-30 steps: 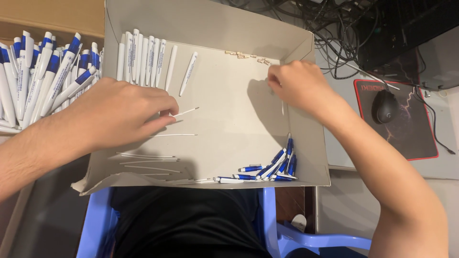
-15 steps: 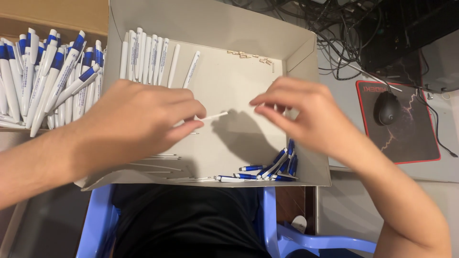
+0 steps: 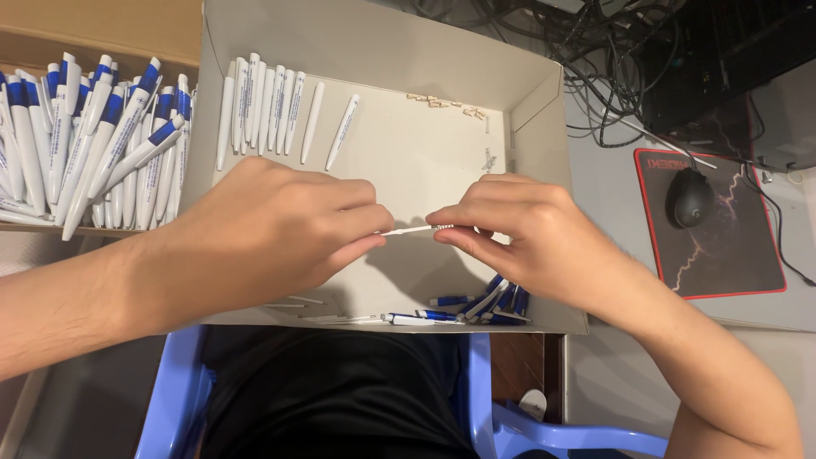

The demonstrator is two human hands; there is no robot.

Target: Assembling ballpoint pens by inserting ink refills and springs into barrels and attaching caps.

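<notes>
Head camera looks down on the shallow cardboard tray (image 3: 527, 93) across my lap. At nine o'clock, a box of finished blue-and-white pens (image 3: 85, 144) sits beside it. White pen barrels (image 3: 263, 106) line the tray at eleven o'clock; blue pen tips (image 3: 489, 304) pile at five o'clock. My left hand (image 3: 272, 229) pinches a thin white refill (image 3: 406, 229) at centre. My right hand (image 3: 527, 234) pinches a small spring (image 3: 442, 227) on its end. Tiny springs (image 3: 442, 104) lie at one o'clock.
</notes>
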